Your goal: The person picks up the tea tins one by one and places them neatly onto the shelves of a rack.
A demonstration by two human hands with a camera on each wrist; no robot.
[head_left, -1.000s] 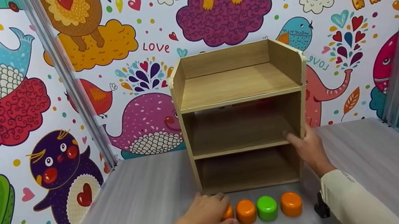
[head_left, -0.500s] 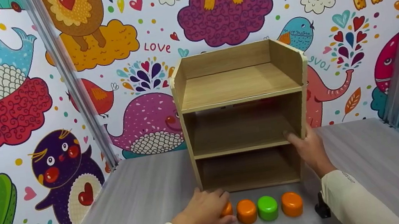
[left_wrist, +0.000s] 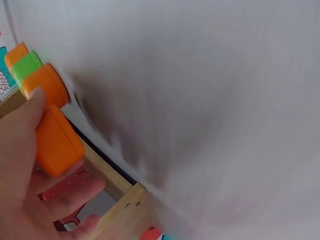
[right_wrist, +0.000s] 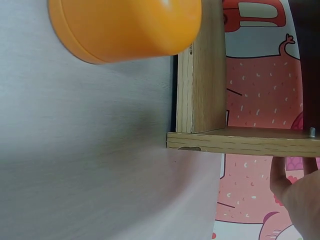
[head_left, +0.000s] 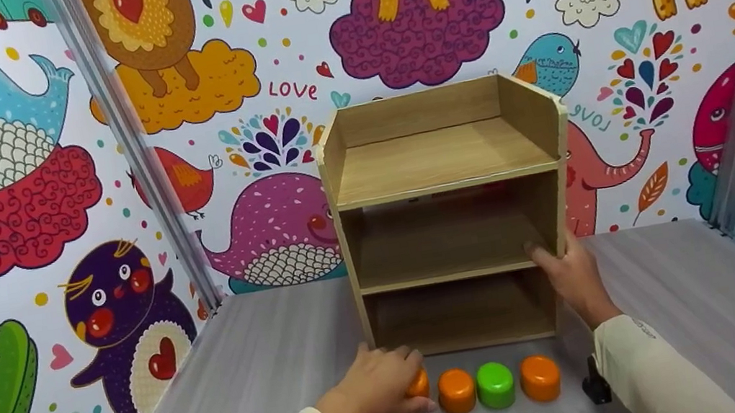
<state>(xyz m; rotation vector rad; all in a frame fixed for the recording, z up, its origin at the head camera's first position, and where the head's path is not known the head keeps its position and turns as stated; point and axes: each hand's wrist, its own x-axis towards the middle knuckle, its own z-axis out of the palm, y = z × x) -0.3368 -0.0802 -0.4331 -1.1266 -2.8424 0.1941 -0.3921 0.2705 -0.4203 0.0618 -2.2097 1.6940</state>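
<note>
My left hand [head_left: 376, 387] holds an orange rounded plastic container [left_wrist: 59, 142], leftmost in a row on the table. The thumb lies along its near side, and the hand covers much of it in the head view. My right hand [head_left: 577, 281] grips the right side panel of a small wooden shelf [head_left: 440, 158], thumb inside the middle compartment and fingers behind the outer face. Right of the left hand stand a second orange container [head_left: 456, 391], a green container [head_left: 495, 385] and a third orange container [head_left: 540, 379], just in front of the shelf's bottom board.
The shelf has a top tray and two bare compartments. It stands on a grey wood-grain table [head_left: 271, 345], enclosed by walls [head_left: 287, 58] printed with cartoon animals. A small black object [head_left: 595, 384] shows beside the right sleeve.
Hands, shelf and containers keep nearly the same places. The left fingers shift slightly over the leftmost orange container, and the head view drifts a little.
</note>
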